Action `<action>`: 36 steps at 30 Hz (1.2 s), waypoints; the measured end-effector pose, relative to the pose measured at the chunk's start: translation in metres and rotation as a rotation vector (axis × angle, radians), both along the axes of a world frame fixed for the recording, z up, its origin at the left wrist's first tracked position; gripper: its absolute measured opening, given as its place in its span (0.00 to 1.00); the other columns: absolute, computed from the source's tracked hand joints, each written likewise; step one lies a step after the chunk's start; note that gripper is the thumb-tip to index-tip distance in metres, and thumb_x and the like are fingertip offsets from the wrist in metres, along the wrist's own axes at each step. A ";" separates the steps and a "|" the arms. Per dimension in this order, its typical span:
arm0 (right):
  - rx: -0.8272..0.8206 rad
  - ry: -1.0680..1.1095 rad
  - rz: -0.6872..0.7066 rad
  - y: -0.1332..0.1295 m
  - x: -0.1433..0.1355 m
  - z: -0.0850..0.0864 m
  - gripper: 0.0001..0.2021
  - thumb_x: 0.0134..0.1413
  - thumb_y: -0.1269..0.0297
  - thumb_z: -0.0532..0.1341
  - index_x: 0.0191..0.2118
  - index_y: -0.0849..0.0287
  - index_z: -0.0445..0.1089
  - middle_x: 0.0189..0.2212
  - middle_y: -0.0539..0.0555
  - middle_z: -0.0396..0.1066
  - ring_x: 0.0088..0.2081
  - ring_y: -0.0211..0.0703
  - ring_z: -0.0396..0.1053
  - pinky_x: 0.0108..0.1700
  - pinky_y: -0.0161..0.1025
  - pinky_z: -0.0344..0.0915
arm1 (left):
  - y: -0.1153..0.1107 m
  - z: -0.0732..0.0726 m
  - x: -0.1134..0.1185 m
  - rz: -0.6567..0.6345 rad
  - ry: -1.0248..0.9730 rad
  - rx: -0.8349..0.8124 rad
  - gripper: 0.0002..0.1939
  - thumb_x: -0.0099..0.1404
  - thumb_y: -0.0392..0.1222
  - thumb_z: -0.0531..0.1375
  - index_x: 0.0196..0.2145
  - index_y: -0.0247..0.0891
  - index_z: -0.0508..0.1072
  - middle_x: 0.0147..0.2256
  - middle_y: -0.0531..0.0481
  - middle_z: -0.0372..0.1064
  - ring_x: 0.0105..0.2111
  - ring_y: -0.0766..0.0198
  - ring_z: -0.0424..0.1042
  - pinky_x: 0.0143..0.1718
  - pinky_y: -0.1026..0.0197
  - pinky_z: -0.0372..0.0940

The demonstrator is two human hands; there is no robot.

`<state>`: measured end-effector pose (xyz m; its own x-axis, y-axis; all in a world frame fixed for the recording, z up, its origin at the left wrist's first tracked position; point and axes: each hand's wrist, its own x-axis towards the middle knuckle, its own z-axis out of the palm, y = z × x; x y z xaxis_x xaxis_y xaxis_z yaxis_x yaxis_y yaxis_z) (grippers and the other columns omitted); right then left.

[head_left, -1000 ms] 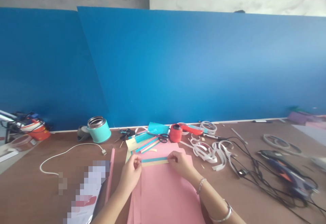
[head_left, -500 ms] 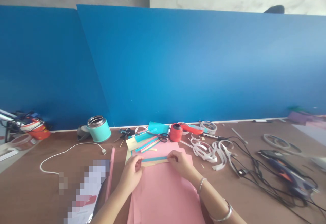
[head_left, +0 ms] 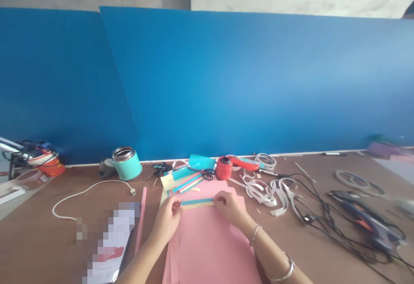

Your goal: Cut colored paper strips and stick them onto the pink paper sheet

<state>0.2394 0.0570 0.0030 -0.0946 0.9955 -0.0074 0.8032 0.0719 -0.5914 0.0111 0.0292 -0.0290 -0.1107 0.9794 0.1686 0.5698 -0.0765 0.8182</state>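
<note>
Between my two hands a narrow blue paper strip [head_left: 196, 201] lies level across the upper part of the pink sheets [head_left: 213, 241]. My left hand [head_left: 168, 219] pinches its left end, fingertips pressed together. The right end is pinched by my right hand [head_left: 229, 206], which has a bracelet and a bangle on its arm. Just under the blue strip runs a pale yellow strip [head_left: 200, 206]. Beyond my hands are scissors [head_left: 207, 173] with dark handles, on loose blue, pink and yellow paper pieces [head_left: 171, 180].
A turquoise cup [head_left: 127, 166], a white cable [head_left: 97, 183] and a partly pixelated phone-like object [head_left: 113, 241] are on the left. Rightward lie a red tape-like roll [head_left: 224, 168], curled white strips [head_left: 278, 193], black cables [head_left: 326, 215] and a dark tool [head_left: 365, 219]. A blue partition [head_left: 226, 81] stands behind.
Both hands keep almost the same pose on the blue strip. The view has shifted very slightly. A dark shape above the partition has moved to the right edge.
</note>
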 end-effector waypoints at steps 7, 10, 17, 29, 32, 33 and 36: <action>0.001 0.015 -0.016 -0.002 -0.003 0.003 0.11 0.44 0.69 0.55 0.29 0.56 0.76 0.28 0.51 0.74 0.36 0.43 0.68 0.35 0.33 0.59 | -0.001 0.001 0.000 0.003 0.010 0.009 0.10 0.52 0.36 0.54 0.32 0.39 0.71 0.32 0.48 0.72 0.33 0.59 0.72 0.37 0.56 0.68; 0.003 0.004 -0.012 -0.001 -0.003 0.002 0.11 0.44 0.68 0.55 0.29 0.56 0.76 0.28 0.52 0.74 0.36 0.43 0.68 0.35 0.33 0.59 | -0.001 0.002 0.001 0.004 0.012 0.009 0.10 0.52 0.36 0.54 0.32 0.40 0.71 0.32 0.48 0.72 0.33 0.60 0.72 0.37 0.57 0.68; 0.013 -0.017 -0.020 -0.001 -0.002 0.000 0.11 0.44 0.68 0.55 0.28 0.54 0.76 0.27 0.50 0.74 0.35 0.43 0.68 0.34 0.33 0.58 | 0.001 -0.003 0.000 -0.003 0.007 0.012 0.09 0.54 0.38 0.53 0.32 0.40 0.71 0.33 0.48 0.72 0.34 0.59 0.72 0.38 0.56 0.68; 0.016 -0.011 -0.022 -0.001 -0.003 0.001 0.11 0.44 0.69 0.55 0.28 0.56 0.76 0.28 0.52 0.74 0.35 0.43 0.69 0.33 0.33 0.59 | 0.003 -0.005 0.000 0.003 0.042 0.032 0.09 0.56 0.37 0.52 0.32 0.40 0.71 0.32 0.48 0.73 0.34 0.59 0.73 0.38 0.56 0.67; 0.012 -0.009 -0.026 -0.001 -0.003 0.002 0.11 0.44 0.69 0.56 0.28 0.55 0.76 0.28 0.52 0.74 0.34 0.43 0.68 0.33 0.33 0.59 | 0.003 -0.006 0.001 0.005 0.063 0.029 0.09 0.57 0.37 0.51 0.32 0.40 0.71 0.32 0.48 0.72 0.34 0.59 0.73 0.37 0.57 0.67; 0.009 -0.011 -0.029 -0.001 -0.003 0.002 0.11 0.44 0.69 0.56 0.28 0.55 0.76 0.28 0.51 0.74 0.33 0.43 0.68 0.34 0.33 0.59 | 0.003 -0.006 0.001 0.005 0.070 0.031 0.09 0.57 0.37 0.51 0.32 0.40 0.70 0.32 0.48 0.72 0.33 0.59 0.73 0.37 0.57 0.67; 0.007 -0.021 -0.036 -0.002 -0.004 0.003 0.11 0.43 0.69 0.56 0.28 0.55 0.76 0.28 0.51 0.74 0.33 0.43 0.68 0.34 0.34 0.59 | 0.002 -0.006 0.002 0.002 0.086 0.048 0.08 0.58 0.39 0.51 0.31 0.41 0.70 0.31 0.49 0.72 0.32 0.59 0.72 0.36 0.57 0.67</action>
<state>0.2358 0.0549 0.0059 -0.0582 0.9983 -0.0017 0.8176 0.0467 -0.5739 0.0132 0.0316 -0.0347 -0.0955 0.9698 0.2242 0.6383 -0.1131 0.7614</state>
